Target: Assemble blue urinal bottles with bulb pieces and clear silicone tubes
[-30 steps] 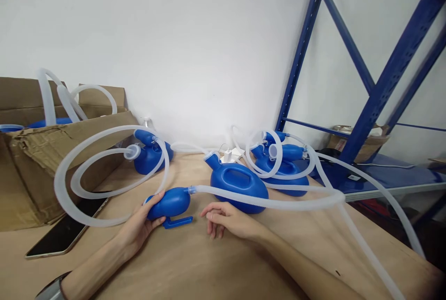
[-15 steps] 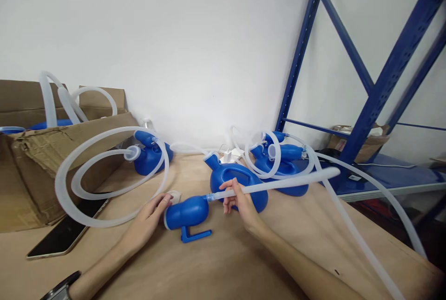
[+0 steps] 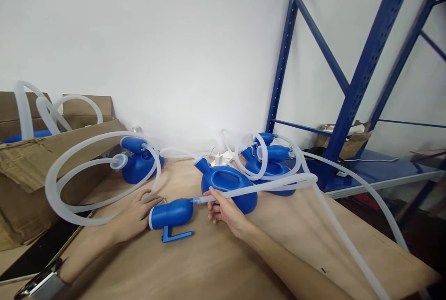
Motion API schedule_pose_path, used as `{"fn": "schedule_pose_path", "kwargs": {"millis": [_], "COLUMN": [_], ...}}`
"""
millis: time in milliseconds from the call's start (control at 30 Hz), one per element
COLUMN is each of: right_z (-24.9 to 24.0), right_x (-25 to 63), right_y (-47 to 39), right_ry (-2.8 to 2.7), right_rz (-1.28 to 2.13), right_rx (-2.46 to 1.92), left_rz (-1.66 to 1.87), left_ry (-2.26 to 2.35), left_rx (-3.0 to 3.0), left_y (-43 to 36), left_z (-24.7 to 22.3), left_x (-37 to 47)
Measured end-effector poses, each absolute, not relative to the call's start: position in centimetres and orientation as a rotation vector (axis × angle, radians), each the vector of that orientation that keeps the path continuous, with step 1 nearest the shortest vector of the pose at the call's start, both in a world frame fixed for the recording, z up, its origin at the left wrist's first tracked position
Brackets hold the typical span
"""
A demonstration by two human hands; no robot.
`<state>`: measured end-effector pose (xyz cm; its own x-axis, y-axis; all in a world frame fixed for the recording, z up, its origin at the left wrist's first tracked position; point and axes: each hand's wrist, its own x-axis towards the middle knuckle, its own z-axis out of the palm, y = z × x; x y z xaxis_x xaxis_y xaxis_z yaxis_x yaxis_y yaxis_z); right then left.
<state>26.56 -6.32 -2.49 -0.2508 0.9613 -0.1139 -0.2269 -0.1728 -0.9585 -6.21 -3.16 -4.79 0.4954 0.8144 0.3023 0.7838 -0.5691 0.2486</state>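
My right hand (image 3: 225, 211) pinches the translucent corrugated hose (image 3: 240, 192) near its joint with a blue urinal head (image 3: 172, 214). That bottle-shaped piece lies on its side above the brown table, its white-rimmed end to the left and a blue L-shaped handle (image 3: 176, 236) below it. My left hand (image 3: 134, 216) is palm down beside the white rim, fingers stretched forward; what lies under the fingertips is hidden. Just behind my right hand, a blue jug-like urinal bottle (image 3: 226, 181) with a loop handle lies with its neck up to the left.
At left stands a cardboard box (image 3: 35, 165) with hoses, a black phone (image 3: 38, 253) in front. Another blue bottle (image 3: 139, 167) with a coiled hose is beside it. More blue bottles (image 3: 272, 167) and hoses sit at back right, near a blue metal rack (image 3: 362, 72).
My left hand has left the rim and stretched forward beside it, over where a white round piece lay. My right hand still grips the hose. The view has turned slightly right.
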Motion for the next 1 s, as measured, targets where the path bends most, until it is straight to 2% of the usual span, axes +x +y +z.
{"fn": "schedule_pose_path", "kwargs": {"millis": [267,467,600,800,1000], "right_z": [-3.1,-2.9,-2.6,-2.2,-3.0], "right_x": [25.5,24.8,24.7,25.7,25.9], "right_y": [-8.1,-9.1,-9.0,-7.7,-7.1], "right_ry": [-1.221,-1.181,-1.076,-0.935,-0.876], "right_rz": [1.59,1.761,1.635,1.542,1.508], "right_rx": [-1.013,-0.918,-0.82,-0.719,-0.782], "left_rz": [0.75,0.731,0.798,1.288,1.221], "left_ry": [1.538,1.652,1.81,1.396,1.053], "left_rx": [2.465,2.313,2.178,1.682,1.37], "left_y": [-4.8,-7.2,-7.6,-7.7,-7.5], "left_z": [-4.1,-2.1,-0.9,1.2,0.5], "left_x": [-2.6,0.1,0.7,3.4,5.1]}}
